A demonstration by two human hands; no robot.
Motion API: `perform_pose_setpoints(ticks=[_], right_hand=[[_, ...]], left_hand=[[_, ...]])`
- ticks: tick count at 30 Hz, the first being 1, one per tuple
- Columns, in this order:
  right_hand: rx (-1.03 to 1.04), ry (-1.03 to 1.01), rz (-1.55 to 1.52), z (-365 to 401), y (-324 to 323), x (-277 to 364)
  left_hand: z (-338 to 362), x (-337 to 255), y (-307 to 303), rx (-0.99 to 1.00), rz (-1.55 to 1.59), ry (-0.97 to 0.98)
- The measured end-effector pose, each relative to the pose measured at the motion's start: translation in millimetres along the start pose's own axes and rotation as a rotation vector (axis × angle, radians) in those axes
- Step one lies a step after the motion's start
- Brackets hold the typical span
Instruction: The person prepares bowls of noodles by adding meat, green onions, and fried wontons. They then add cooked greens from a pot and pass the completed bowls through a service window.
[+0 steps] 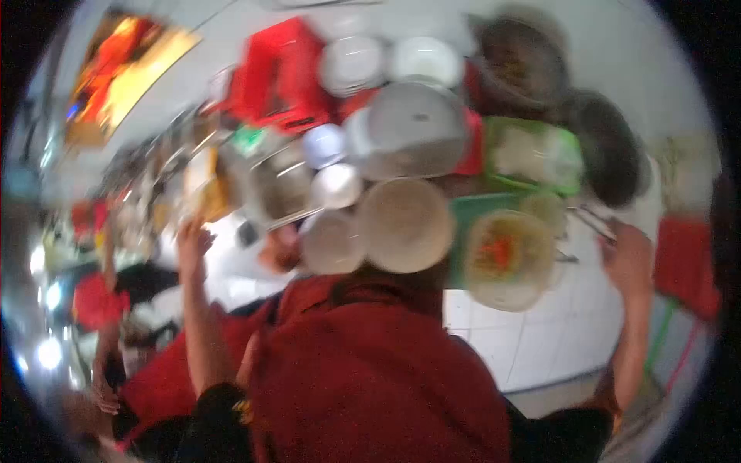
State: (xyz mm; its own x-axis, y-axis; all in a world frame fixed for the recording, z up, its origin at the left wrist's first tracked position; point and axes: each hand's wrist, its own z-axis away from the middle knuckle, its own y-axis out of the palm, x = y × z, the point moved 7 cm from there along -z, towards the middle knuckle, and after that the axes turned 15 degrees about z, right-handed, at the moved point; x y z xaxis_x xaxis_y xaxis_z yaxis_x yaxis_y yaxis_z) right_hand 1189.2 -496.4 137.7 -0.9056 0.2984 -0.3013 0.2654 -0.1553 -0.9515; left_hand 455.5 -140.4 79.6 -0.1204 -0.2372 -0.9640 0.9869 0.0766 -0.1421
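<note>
Right hand [629, 251]: at the counter's right side; the fingers look curled at the handle end of a slim metal utensil [593, 222], perhaps tongs, but blur hides whether they grip it. Its tip points inward, which seems to suit reaching the food from the side.
Left hand [194, 238]: raised near a yellow-orange container [216, 185]; blur leaves finger state and any contact unclear.
Oval tub [505, 295]: holds red and pale food, on a green board [461, 231] between the utensil and the large beige bowl [405, 224], probably for easy reach.
Small bowls: a cream one [332, 243] and a white one [338, 185] sit just left of the beige bowl, likely grouped to save room.
Behind: a big pale basin [417, 127], a green basket [571, 154] and a red basket [255, 77], apparently set back to leave the front workable.
Far left: a co-worker's hand [106, 397], well apart.
</note>
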Motion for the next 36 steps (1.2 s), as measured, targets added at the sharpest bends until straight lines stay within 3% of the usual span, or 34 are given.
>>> perform_pose_setpoints(ticks=[1,2,3,5,7,8,9,10,11,12,15,19,22,24,25,26,27,28,29,30,31,32,33,36], right_hand=[[0.023,0.079,0.061,-12.6,-31.1,9.9],[0.176,0.169,0.091,-32.8,-65.2,31.4],[0.156,0.129,0.085,-50.5,-80.1,64.9],[-0.35,-0.122,-0.016,-71.5,-146.8,131.0],[-0.214,-0.25,-0.228,-96.9,-193.3,226.2],[-0.423,-0.409,-0.153,-106.5,-201.0,275.3],[-0.223,-0.464,-0.131,-126.0,-213.3,329.1],[-0.875,-0.784,-0.346,-116.6,-224.5,373.6],[-0.418,-0.639,-0.181,-148.9,-213.6,438.5],[-0.284,-0.625,-0.255,-151.2,-229.3,484.5],[-0.262,-0.727,-0.346,-167.1,-225.0,625.8],[-0.147,-0.779,-0.326,-187.0,-167.0,776.1],[-0.14,-0.721,-0.273,-211.4,-128.7,829.7],[-0.12,-0.644,-0.239,-198.3,-110.9,820.0],[-0.158,-0.645,-0.284,-190.7,-142.1,786.4],[-0.208,-0.622,-0.324,-186.4,-174.2,746.6],[-0.223,-0.573,-0.329,-180.8,-192.1,703.9],[-0.236,-0.512,-0.323,-173.7,-208.4,658.5],[-0.212,-0.418,-0.325,-168.2,-220.5,604.7],[-0.193,-0.322,-0.323,-159.6,-230.0,546.7],[-0.17,-0.23,-0.35,-142.8,-233.0,484.7],[-0.182,-0.115,-0.268,-126.1,-232.5,422.2],[-0.129,0.037,-0.262,-99.1,-241.8,363.7],[0.002,0.293,-0.075,-25.9,-232.4,215.2]], left_hand=[[6.9,-2.5,-15.0,-0.103,-0.077,-0.066],[8.3,-1.4,-29.4,-0.165,-0.075,-0.063],[6.7,6.8,-42.5,-0.213,-0.059,-0.062],[2.2,28.0,-68.4,-0.316,-0.095,-0.095],[-5.3,51.6,-88.6,-0.345,-0.119,-0.089],[-8.4,58.4,-95.7,-0.361,-0.113,-0.044],[-18.7,72.8,-106.0,-0.387,-0.097,-0.008],[-20.8,82.3,-115.1,-0.43,-0.045,-0.018],[-27.5,87.7,-119.7,-0.469,0.011,-0.02],[-31.9,90.9,-123.1,-0.504,0.042,-0.018],[-51.5,109.3,-152.0,-0.598,0.06,-0.019],[-100.2,132.9,-203.3,-0.539,-0.034,0.013],[-134.9,147.8,-226.1,-0.499,0.016,0.03],[-147.1,149.0,-237.5,-0.433,0.054,0.05],[-160.6,161.2,-250.4,-0.417,0.048,0.028],[-166.5,164.9,-259.9,-0.429,0.029,0.054],[-178.1,175.5,-269.4,-0.311,-0.004,0.04],[-179.4,184.4,-276.8,-0.23,0.279,0.102],[-209.3,215.1,-301.2,-0.146,0.048,0.127],[-226.9,240.5,-320.6,-0.031,0.338,0.07],[-214.7,226.4,-320.9,-0.251,0.373,0.039],[-200.3,210.8,-317.3,-0.339,0.26,0.005],[-190.7,204.5,-314.4,-0.315,0.327,0.103],[-157.6,184.7,-294.7,-0.51,0.268,-0.047]])
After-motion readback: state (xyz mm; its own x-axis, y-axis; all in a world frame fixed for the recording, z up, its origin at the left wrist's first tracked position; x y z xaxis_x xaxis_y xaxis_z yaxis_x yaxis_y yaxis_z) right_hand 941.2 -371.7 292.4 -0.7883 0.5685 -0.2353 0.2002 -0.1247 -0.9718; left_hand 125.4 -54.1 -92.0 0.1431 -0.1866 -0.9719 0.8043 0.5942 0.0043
